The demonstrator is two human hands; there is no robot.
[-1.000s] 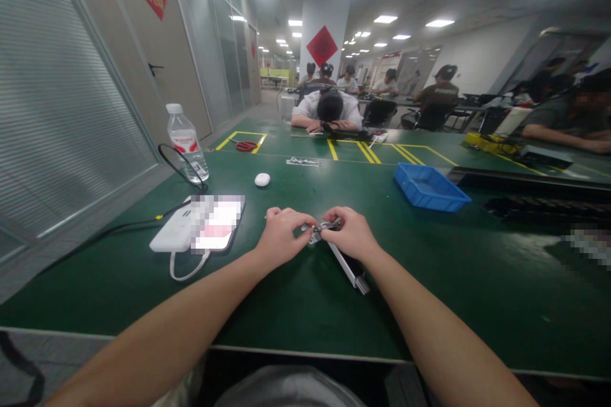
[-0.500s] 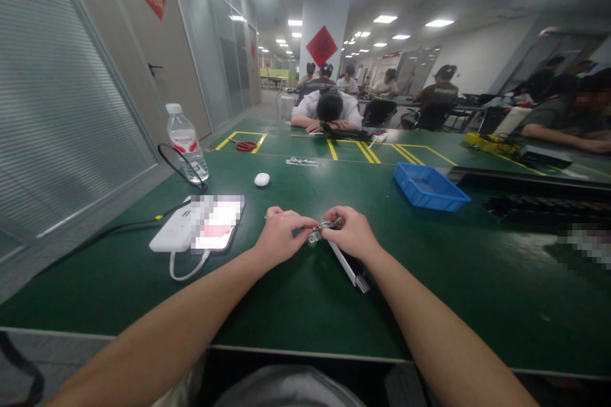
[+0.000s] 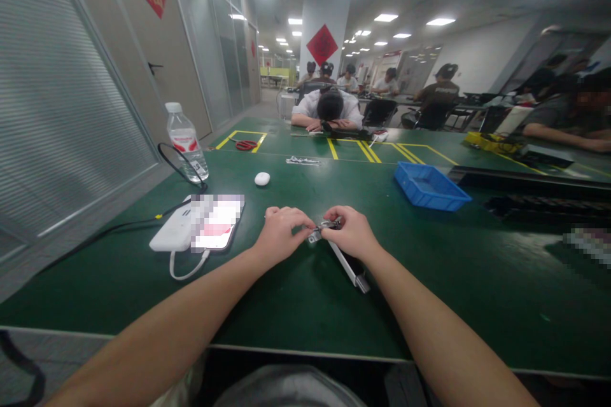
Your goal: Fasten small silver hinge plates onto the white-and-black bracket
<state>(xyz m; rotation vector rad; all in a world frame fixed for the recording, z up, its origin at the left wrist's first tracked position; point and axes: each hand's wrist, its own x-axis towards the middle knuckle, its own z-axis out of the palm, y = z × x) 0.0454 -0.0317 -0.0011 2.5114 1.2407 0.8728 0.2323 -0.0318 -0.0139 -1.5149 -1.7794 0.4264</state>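
A slim silver-and-black metal bar (image 3: 347, 264) lies slanted on the green table, its near end toward me. At its far end is a small shiny metal fitting (image 3: 315, 236), partly covered by my fingers. My right hand (image 3: 352, 234) closes over this end, thumb and fingers curled around the fitting. My left hand (image 3: 282, 234) meets it from the left, thumb and forefinger pinched together at the fitting's edge. Whatever is between those left fingertips is too small to make out.
Left of my hands lie a white power bank (image 3: 172, 229) and a phone (image 3: 222, 222) joined by a cable, with a water bottle (image 3: 187, 146) behind. A white earbud case (image 3: 262, 179), red scissors (image 3: 245, 145) and a blue tray (image 3: 429, 189) sit farther back. A person (image 3: 329, 108) rests across the table.
My left thumb and forefinger have shifted slightly at the fitting, the forefinger now more bent. My right hand and the bar stay in place.
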